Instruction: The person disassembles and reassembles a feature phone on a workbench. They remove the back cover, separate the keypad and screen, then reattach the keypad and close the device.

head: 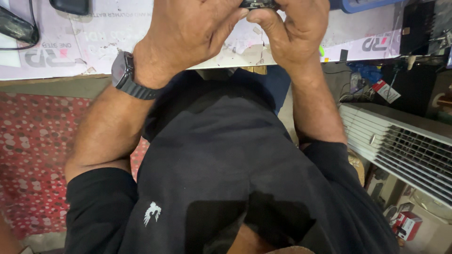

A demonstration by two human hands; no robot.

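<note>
Small dark device (pixel 257 4) at far edge of view, long axis left-right, pinched between both hands. Left hand (pixel 188 33) and right hand (pixel 292 30) equally near, fingertips pressed against it above white worktop (pixel 94 42).

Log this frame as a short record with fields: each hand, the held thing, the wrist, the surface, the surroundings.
left hand: grips the small dark object from its left side
right hand: pinches the same object
small dark object: mostly cut off by the top edge
wristwatch: dark, on left wrist
worktable: pale printed sheet, scuffed
white grille unit: lower right
red dotted mat: left floor
</note>
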